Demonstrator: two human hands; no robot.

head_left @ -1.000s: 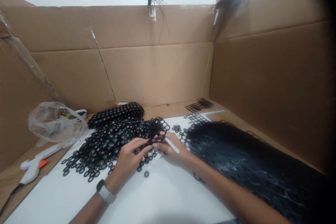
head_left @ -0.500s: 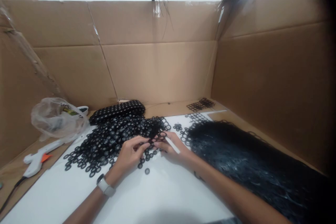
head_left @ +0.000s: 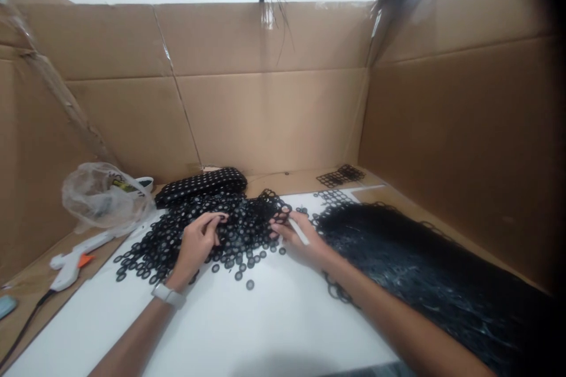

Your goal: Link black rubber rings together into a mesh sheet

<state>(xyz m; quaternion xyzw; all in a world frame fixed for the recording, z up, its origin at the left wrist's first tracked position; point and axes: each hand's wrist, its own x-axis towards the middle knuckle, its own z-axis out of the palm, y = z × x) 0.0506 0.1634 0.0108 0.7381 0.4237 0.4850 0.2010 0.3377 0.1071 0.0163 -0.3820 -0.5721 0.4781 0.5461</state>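
Note:
My left hand (head_left: 200, 242), a pale watch on its wrist, is over a pile of small black rings (head_left: 177, 235). Its thumb and forefinger are pinched together at what looks like one black ring (head_left: 223, 218). To the right, my right hand (head_left: 303, 240) is closed around a slim white stick (head_left: 299, 231), whose exact kind I cannot make out. At its fingertips is a small piece of joined black rings (head_left: 280, 217), partly lost against the dark pile behind. The two hands are apart.
A large black mass of joined rings (head_left: 411, 271) covers the right side. At left lie a white glue gun (head_left: 68, 268) and a clear plastic bag (head_left: 99, 197). A dotted black pouch (head_left: 206, 184) sits behind the pile. Cardboard walls (head_left: 265, 112) surround the white board (head_left: 247, 330).
My hands were together at the black rings and have separated. The left has moved left over the pile; the right has risen slightly, still with the white stick and ring piece.

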